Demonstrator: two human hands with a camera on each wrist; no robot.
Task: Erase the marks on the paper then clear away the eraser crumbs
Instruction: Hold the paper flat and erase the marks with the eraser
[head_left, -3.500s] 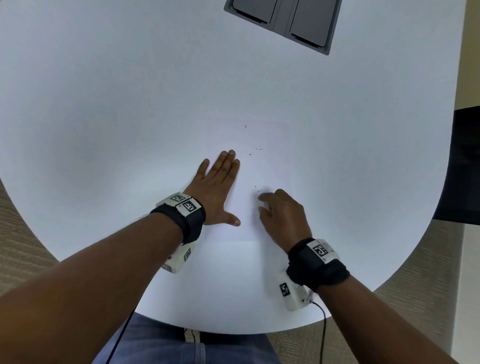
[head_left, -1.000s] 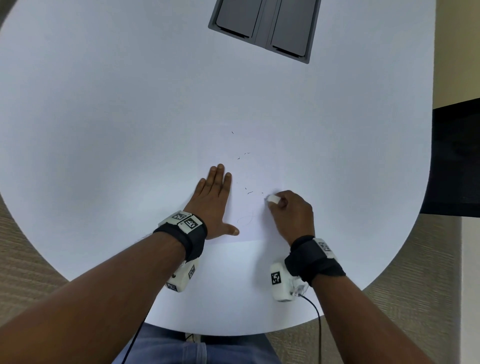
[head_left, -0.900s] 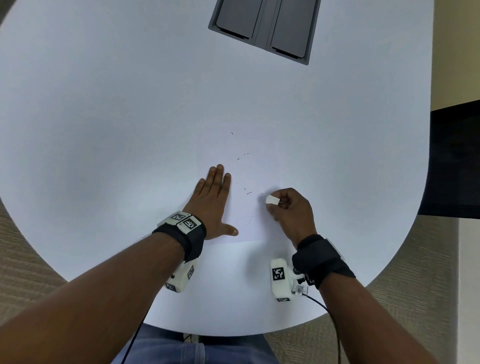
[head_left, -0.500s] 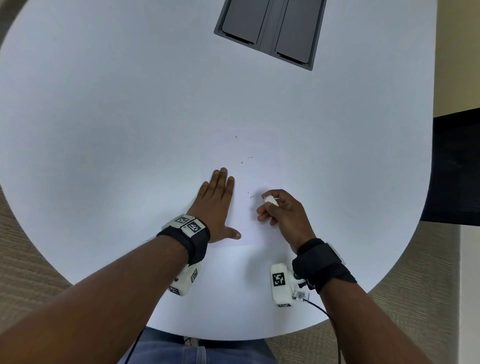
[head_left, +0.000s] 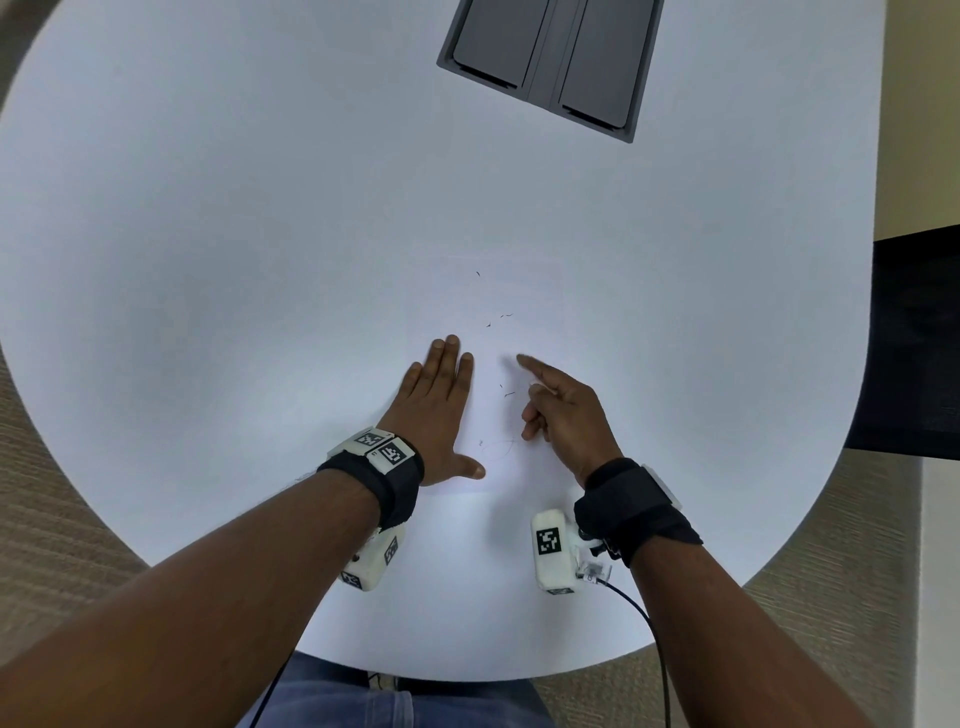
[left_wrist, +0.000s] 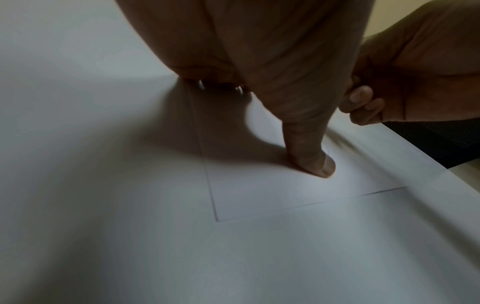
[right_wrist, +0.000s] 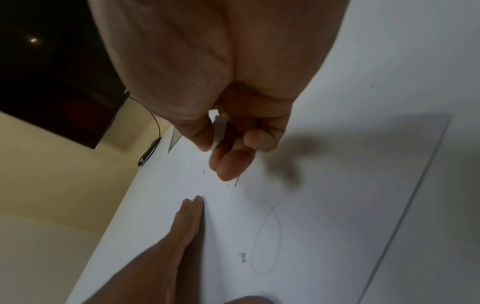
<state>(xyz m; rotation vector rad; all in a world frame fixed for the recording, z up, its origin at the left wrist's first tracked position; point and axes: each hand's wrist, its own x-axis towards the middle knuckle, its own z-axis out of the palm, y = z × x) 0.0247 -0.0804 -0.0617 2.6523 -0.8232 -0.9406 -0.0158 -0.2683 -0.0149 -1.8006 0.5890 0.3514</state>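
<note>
A white sheet of paper (head_left: 524, 291) lies on the white table, its edges faint. My left hand (head_left: 447, 410) presses flat on the sheet's left part, fingers straight, thumb (left_wrist: 317, 162) spread near the bottom edge. My right hand (head_left: 550, 410) hovers just right of it, its index finger extended and its other fingers curled. The white eraser (right_wrist: 219, 127) shows only in the right wrist view, tucked between thumb and curled fingers. A faint pencil loop (right_wrist: 267, 236) remains near the bottom edge. Dark eraser crumbs (head_left: 509, 394) lie scattered between and beyond the hands.
A grey two-lid hatch (head_left: 550, 62) is set into the table (head_left: 208, 260) at the far side. The table's rounded edge curves close on the right, with a dark chair (head_left: 914, 343) beyond it. Carpet shows on both sides.
My right hand has lifted the eraser off the paper, drawn it into the curled fingers and stretched out the index finger. The left hand has stayed flat on the sheet.
</note>
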